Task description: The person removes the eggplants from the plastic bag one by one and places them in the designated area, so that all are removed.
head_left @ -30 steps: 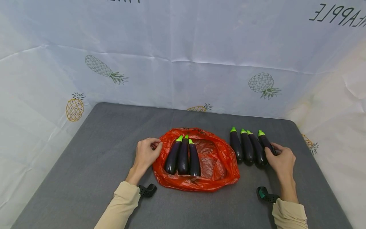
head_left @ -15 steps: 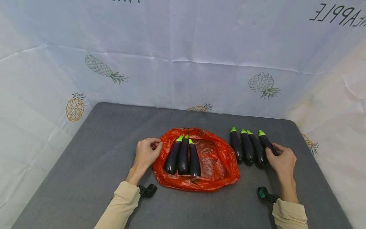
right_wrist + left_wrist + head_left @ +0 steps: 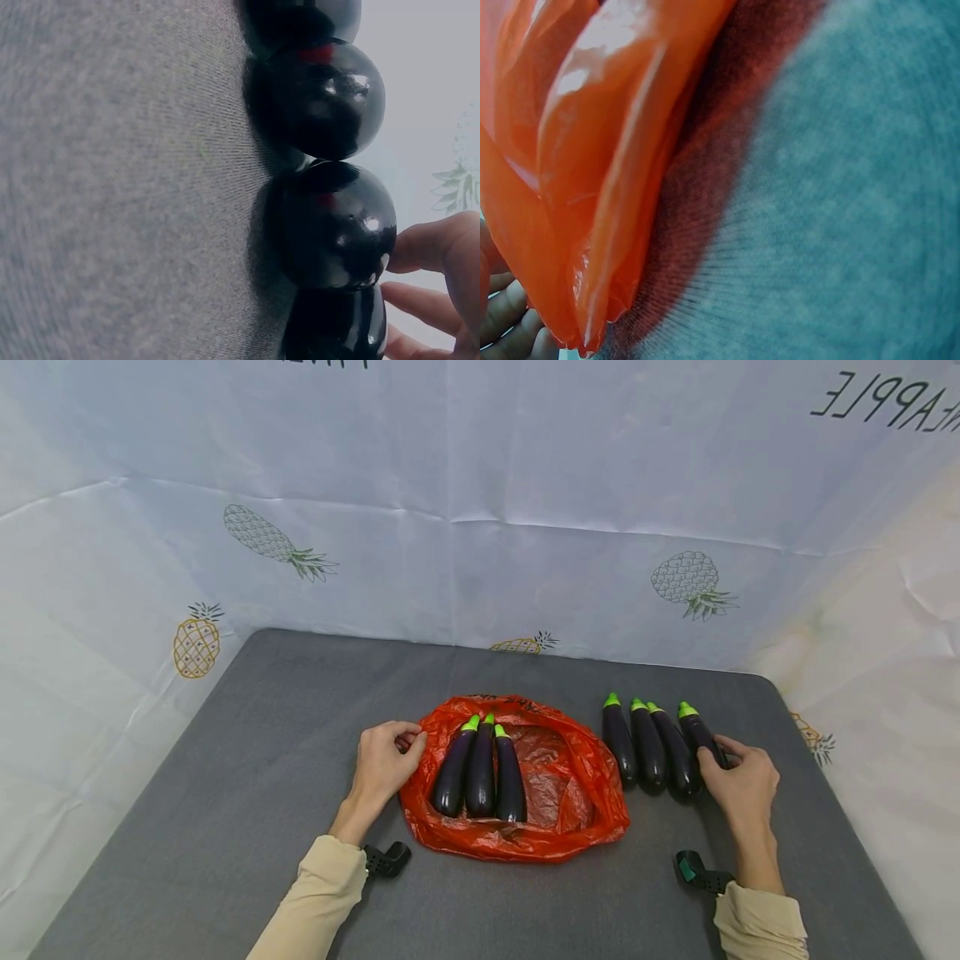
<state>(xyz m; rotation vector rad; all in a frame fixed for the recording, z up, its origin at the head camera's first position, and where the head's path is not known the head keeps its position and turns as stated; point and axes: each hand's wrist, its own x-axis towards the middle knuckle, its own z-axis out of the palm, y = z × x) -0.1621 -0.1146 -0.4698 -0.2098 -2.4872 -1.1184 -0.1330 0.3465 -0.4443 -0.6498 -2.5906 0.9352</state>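
A red plastic bag (image 3: 611,777) lies with its mouth spread wide in the middle of the table. Inside its left half are three dark purple eggplants (image 3: 453,772) with green tops, side by side. My left hand (image 3: 384,762) pinches the bag's left rim between thumb and fingers; in the left wrist view the bag's folds (image 3: 592,150) cover part of that hand. To the right of the bag, a row of eggplants (image 3: 648,747) lies on the table. My right hand (image 3: 742,783) grips the rightmost eggplant (image 3: 696,729) by its lower part, thumb on the left side.
Grey cloth covers the table (image 3: 247,777). Behind it hangs a white sheet (image 3: 450,568) printed with pineapples, which also runs along both sides. The rounded ends of the neighbouring eggplants (image 3: 337,225) crowd close to the right hand in the right wrist view.
My right hand and the eggplant it grips have shifted very slightly to the right. The left hand, the bag and the other eggplants have stayed in place.
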